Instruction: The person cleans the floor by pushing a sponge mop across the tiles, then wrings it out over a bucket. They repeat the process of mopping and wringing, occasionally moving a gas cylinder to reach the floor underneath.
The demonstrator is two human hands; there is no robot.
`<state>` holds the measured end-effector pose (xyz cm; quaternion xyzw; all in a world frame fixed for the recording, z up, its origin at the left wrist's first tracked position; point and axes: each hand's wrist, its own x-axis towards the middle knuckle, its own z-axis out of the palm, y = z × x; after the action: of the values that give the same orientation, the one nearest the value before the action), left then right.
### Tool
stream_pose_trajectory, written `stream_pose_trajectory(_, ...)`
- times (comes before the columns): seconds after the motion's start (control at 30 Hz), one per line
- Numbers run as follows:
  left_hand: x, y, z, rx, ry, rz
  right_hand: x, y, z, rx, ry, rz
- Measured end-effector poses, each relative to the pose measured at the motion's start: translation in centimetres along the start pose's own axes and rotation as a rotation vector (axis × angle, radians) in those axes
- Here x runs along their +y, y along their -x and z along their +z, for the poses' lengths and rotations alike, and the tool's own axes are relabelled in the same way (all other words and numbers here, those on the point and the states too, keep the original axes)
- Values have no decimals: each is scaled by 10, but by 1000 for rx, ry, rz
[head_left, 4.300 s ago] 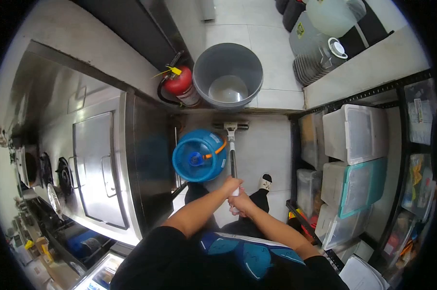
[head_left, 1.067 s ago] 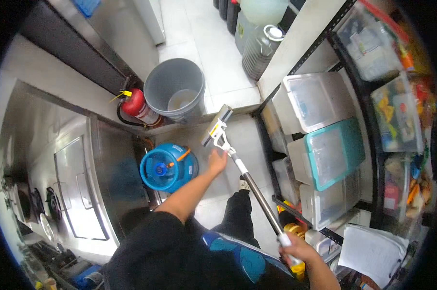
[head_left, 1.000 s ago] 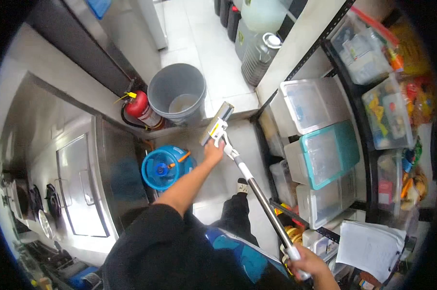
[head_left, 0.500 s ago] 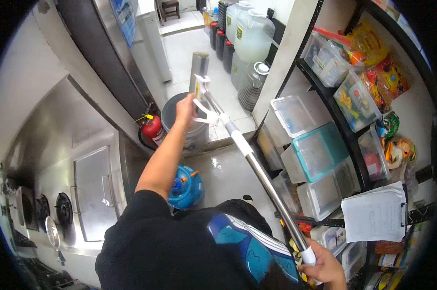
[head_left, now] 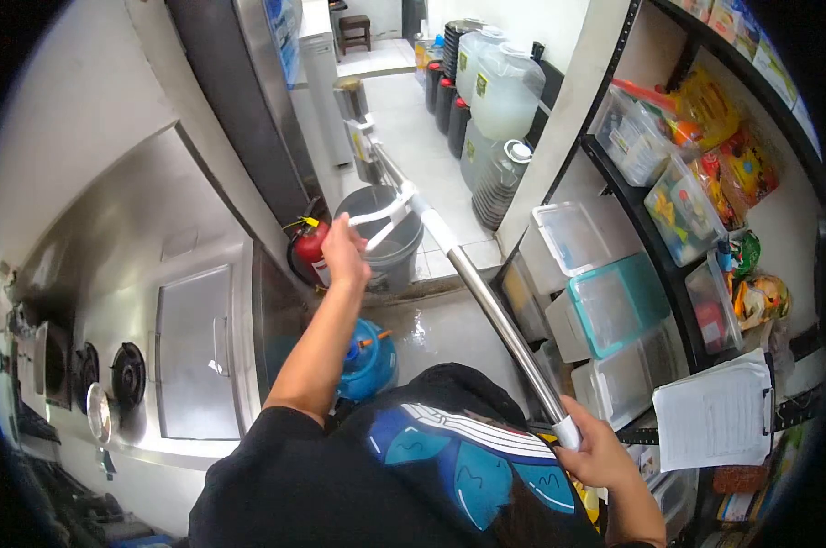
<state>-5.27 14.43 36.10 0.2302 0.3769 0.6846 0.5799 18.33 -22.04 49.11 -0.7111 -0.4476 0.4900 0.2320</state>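
Note:
A sponge mop (head_left: 497, 315) with a steel pole slants across the view, its grey sponge head (head_left: 362, 137) raised at the far end, above and beyond the grey bucket (head_left: 397, 260). My left hand (head_left: 347, 256) is closed on the end of the mop's white lever (head_left: 381, 219); part of the grip is hidden behind the fingers. Near my body, my right hand (head_left: 597, 447) wraps round the white end of the pole.
Left stand a steel stove counter (head_left: 198, 365) and a red fire extinguisher (head_left: 312, 245). A blue water jug (head_left: 369, 361) is below my left arm. Shelves with plastic boxes (head_left: 618, 306) line the right. Large jugs (head_left: 504, 91) stand beyond a low floor step (head_left: 431, 288).
The mop head has moved up and left, away from the bucket's opening. The lever stands out wider from the pole, with my left hand still on it. The camera view has shifted slightly.

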Motion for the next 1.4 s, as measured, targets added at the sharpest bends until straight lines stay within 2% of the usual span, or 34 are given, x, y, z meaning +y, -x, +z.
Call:
stream_pose_trajectory(0.1,3,17,10,20,69,-21,16,-12,7,40,19,-124)
stream_pose_trajectory(0.3,3,17,9,-33,53,21,3,-11,6,32,54,-86)
stream_pose_trajectory(0.47,1,18,15,-10,38,23,11,-14,7,48,57,-164)
stream_pose_trajectory(0.77,-7,16,18,4,13,-17,11,-19,8,64,41,-187)
stream_pose_trajectory(0.97,-13,13,16,-23,-1,-11,9,-20,4,53,154,-157)
stream_pose_trajectory(1.4,-14,13,14,-48,76,-43,8,-17,7,51,179,-97)
